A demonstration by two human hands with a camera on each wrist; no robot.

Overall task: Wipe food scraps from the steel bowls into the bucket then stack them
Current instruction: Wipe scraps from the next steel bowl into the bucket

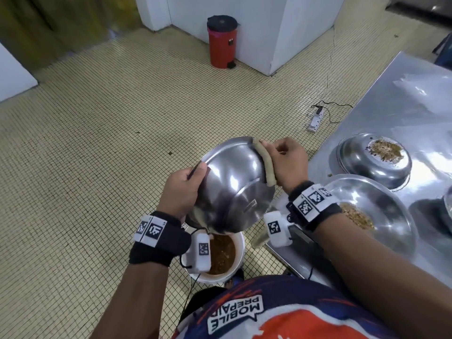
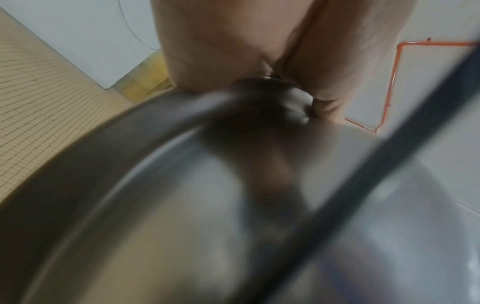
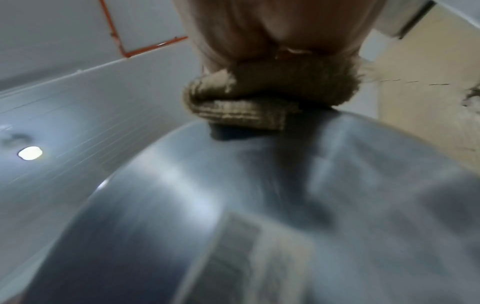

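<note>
A steel bowl [image 1: 234, 187] is held tilted, its underside towards me, over a white bucket [image 1: 238, 250] of brown scraps on the floor. My left hand [image 1: 183, 187] grips the bowl's left rim, the thumb on the outside; the bowl's outer wall [image 2: 182, 205] fills the left wrist view. My right hand [image 1: 286, 160] holds a folded tan cloth [image 1: 264, 162] against the bowl's right rim; the same cloth [image 3: 246, 102] shows pressed at the bowl's edge [image 3: 259, 185] in the right wrist view. The bowl's inside is hidden.
On the steel table [image 1: 403, 99] at the right stand two more bowls with food scraps, one near [image 1: 381, 216] and one farther [image 1: 362, 160]. A red pedal bin [image 1: 222, 42] stands by a white wall. A power strip [image 1: 316, 118] lies on the tiled floor.
</note>
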